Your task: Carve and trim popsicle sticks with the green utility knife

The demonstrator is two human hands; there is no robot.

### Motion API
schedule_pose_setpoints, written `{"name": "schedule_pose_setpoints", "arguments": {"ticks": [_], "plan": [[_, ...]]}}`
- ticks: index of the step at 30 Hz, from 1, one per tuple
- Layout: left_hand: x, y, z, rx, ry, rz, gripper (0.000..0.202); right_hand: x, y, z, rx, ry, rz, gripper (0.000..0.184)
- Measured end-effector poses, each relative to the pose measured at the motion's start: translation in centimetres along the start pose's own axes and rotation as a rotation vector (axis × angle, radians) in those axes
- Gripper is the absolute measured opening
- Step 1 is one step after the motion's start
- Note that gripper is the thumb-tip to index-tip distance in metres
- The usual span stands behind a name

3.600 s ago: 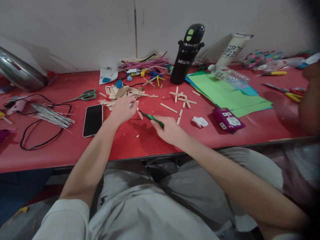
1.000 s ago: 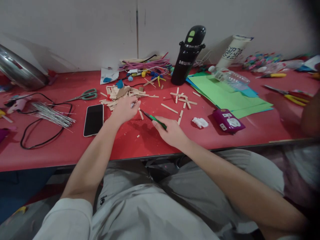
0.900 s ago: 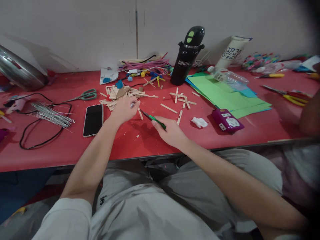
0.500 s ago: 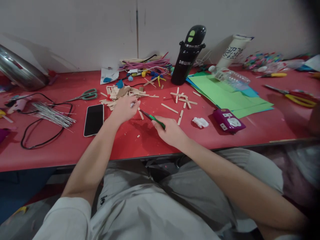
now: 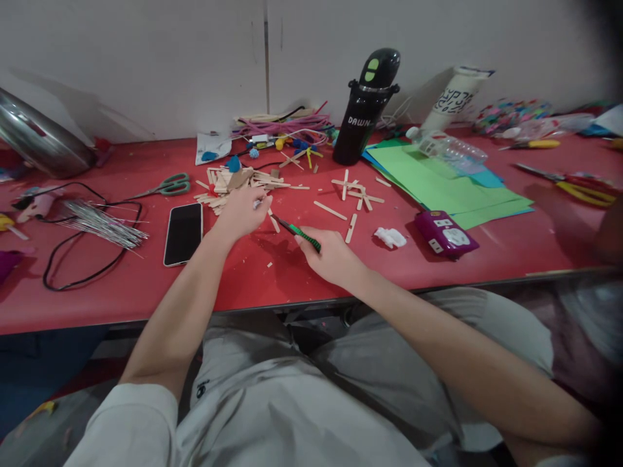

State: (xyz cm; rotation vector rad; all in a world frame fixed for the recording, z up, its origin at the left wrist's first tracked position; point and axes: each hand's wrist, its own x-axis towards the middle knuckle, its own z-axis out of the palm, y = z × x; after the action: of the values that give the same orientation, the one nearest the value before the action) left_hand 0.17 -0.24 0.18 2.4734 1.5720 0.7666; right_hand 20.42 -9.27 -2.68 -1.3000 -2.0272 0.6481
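My right hand (image 5: pixel 332 255) grips a green and black craft knife (image 5: pixel 298 231) whose tip points up and left onto a wooden stick (image 5: pixel 274 223) lying on the red table (image 5: pixel 146 272). My left hand (image 5: pixel 241 211) rests on the table with its fingers curled, pinching the far end of that stick. A heap of wooden sticks (image 5: pixel 233 181) lies just beyond my left hand. More loose sticks (image 5: pixel 353 191) lie beyond my right hand.
A phone (image 5: pixel 183 224) lies left of my left hand, with scissors (image 5: pixel 165 186), a black cable (image 5: pixel 87 272) and silver wires (image 5: pixel 102 224) further left. A black bottle (image 5: pixel 365 107), green paper (image 5: pixel 438 185), a purple socket (image 5: pixel 444 232) and a white wad (image 5: pixel 389 237) are right. Another person's arm (image 5: pixel 608 227) is at the far right.
Both hands stay almost still, holding the stick and the knife in place. The other person's arm at the right edge has drawn back a little.
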Motion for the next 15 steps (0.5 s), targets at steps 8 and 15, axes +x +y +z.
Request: {"name": "schedule_pose_setpoints", "arguments": {"ticks": [8,15], "plan": [[0.01,-0.12,-0.03,-0.016,-0.011,-0.02,0.027,-0.02,0.33,0.15,0.009,0.001,-0.004,0.022],[0.03,-0.36,0.23,-0.052,-0.006,-0.012,0.025,-0.34,0.46,0.07,0.027,0.015,0.004,0.028]]}}
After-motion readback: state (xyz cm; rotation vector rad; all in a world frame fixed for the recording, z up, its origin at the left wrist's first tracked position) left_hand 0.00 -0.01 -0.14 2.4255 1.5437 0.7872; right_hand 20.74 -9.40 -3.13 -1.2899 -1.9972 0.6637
